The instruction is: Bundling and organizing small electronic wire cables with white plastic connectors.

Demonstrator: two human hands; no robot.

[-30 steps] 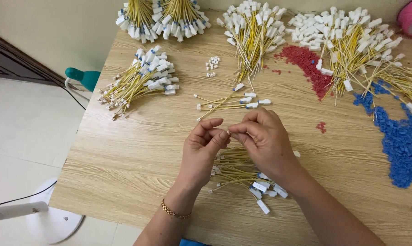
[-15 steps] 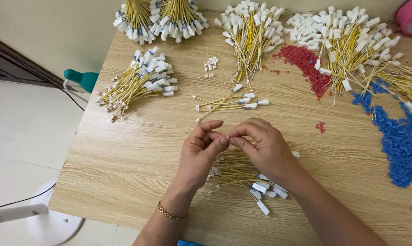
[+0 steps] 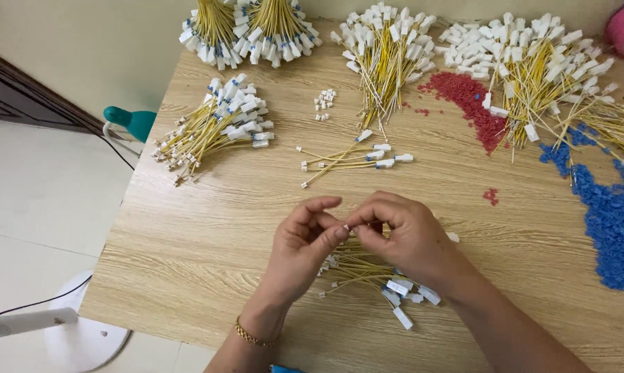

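Two hands: left hand (image 3: 305,242) and right hand (image 3: 408,238), fingertips pinched together on one small white connector (image 3: 346,226). One loose yellow wire bundle (image 3: 367,276) beneath them on the desk (image 3: 188,249). Five wires (image 3: 350,159) mid-desk. Beyond: five large wire bundles, one red bead pile (image 3: 467,103), one blue bead pile (image 3: 612,221).

Yellow wires (image 3: 367,269) with white plugs (image 3: 398,287), red beads (image 3: 467,103), blue beads (image 3: 612,221).

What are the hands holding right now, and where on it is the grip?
Left hand and right hand pinch a tiny white piece between their fingertips, above the yellow wire bundle; what it is, and where it's gripped, cannot be told.
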